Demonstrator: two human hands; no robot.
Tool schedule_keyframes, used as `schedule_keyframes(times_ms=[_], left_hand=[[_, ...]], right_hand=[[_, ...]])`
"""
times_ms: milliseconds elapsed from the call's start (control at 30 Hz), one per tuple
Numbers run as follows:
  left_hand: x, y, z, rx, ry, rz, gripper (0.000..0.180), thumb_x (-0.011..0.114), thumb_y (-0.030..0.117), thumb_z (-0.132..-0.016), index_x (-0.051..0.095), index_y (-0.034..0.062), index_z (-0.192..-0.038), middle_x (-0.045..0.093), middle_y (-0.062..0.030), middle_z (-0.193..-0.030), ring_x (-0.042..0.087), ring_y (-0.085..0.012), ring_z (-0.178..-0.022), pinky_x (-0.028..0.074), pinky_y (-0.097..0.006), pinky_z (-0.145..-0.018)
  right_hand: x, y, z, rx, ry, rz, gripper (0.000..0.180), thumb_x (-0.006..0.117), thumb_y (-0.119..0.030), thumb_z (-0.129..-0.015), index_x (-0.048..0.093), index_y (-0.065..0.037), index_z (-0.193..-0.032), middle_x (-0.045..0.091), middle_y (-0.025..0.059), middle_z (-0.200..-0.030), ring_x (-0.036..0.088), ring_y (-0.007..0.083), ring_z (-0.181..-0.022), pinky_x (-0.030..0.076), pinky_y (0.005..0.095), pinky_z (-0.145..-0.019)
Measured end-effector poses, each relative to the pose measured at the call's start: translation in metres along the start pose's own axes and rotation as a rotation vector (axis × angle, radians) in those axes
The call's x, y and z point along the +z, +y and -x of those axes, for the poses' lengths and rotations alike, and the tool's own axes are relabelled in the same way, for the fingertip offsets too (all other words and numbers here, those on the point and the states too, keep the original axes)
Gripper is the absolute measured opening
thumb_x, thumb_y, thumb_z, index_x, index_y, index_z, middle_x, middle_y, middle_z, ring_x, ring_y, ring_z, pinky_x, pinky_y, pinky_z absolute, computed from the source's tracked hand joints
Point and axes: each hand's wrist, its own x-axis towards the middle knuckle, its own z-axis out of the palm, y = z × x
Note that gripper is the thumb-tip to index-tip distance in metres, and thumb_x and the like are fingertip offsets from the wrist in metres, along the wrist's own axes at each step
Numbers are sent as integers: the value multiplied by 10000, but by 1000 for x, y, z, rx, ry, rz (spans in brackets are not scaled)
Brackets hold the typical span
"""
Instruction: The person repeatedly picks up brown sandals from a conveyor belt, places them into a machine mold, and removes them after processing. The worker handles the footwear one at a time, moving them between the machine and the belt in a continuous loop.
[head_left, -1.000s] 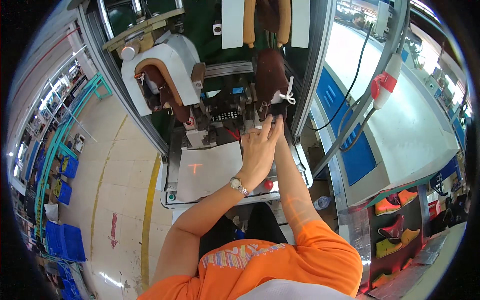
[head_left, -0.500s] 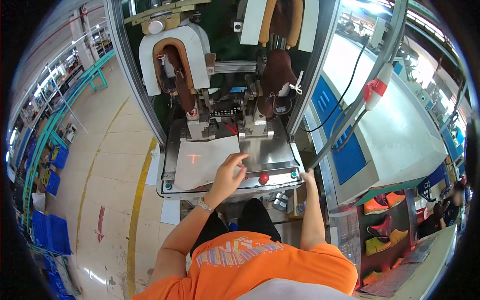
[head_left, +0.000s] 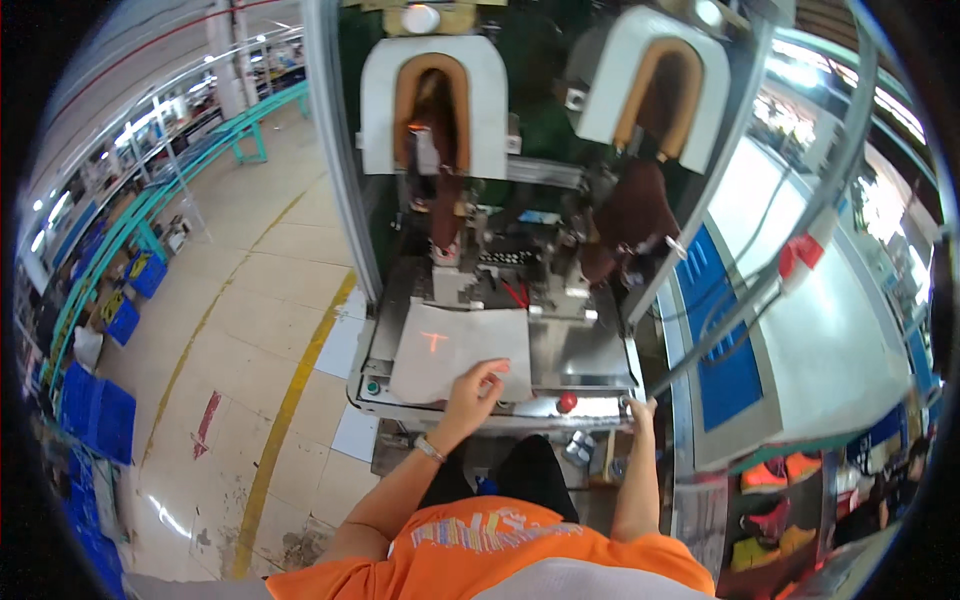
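My left hand [head_left: 474, 396] hovers at the front edge of a white sheet [head_left: 455, 345] on the machine's metal table. Its fingers are loosely bent with a gap to the thumb, holding nothing. My right hand [head_left: 642, 408] is at the table's front right corner; its fingers are too small to make out. Between the hands sits a red button [head_left: 567, 402]. Behind the sheet, a brown shoe upper [head_left: 446, 215] hangs over the left mould, below a white U-shaped clamp [head_left: 488, 110] with a tan pad. Another brown upper [head_left: 632, 215] covers the right mould, beneath a second U-shaped clamp [head_left: 710, 110].
A green button [head_left: 373, 387] marks the table's left corner. Metal posts [head_left: 340, 150] flank the machine. On the right stand a white and blue cabinet [head_left: 840, 340], a slanting pole with a cable, and bright shoe uppers [head_left: 768, 522] below. Blue crates [head_left: 98, 410] line the far left.
The right clamp has come down towards its upper. My head view has shifted, so the machine appears farther right. My left hand is now over the sheet's edge; my right hand stays at the corner.
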Motion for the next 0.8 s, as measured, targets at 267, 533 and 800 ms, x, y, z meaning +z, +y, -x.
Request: schedule_keyframes(times_ms=[267, 533, 800], left_hand=[[19, 11, 9, 144, -10, 83, 197, 535, 85, -828, 552, 25, -1015, 608, -83, -888, 590, -141, -717, 479, -243, -629], [-50, 1, 17, -363, 194, 189, 210, 498, 164, -878, 582, -1, -779, 551, -24, -584, 538, -81, -522, 440, -217, -518], [-76, 17, 19, -37, 453, -2, 224, 559, 60, -799, 545, 31, -1021, 586, -57, -896, 545, -135, -847, 419, -259, -760]], right_hand=[[20, -48, 98, -550, 494, 261, 596, 672, -117, -680, 387, 26, -1184, 471, 195, -1129, 461, 329, -1039, 379, 398, -874], [76, -267, 267, -1101, -231, -139, 163, 566, -111, -815, 562, 7, -702, 512, 35, -588, 479, 104, -563, 387, 240, -533], [168, -495, 362, -1918, 92, 11, 234, 583, -60, -745, 559, -46, -978, 512, 82, -895, 541, 233, -633, 451, 325, -575]])
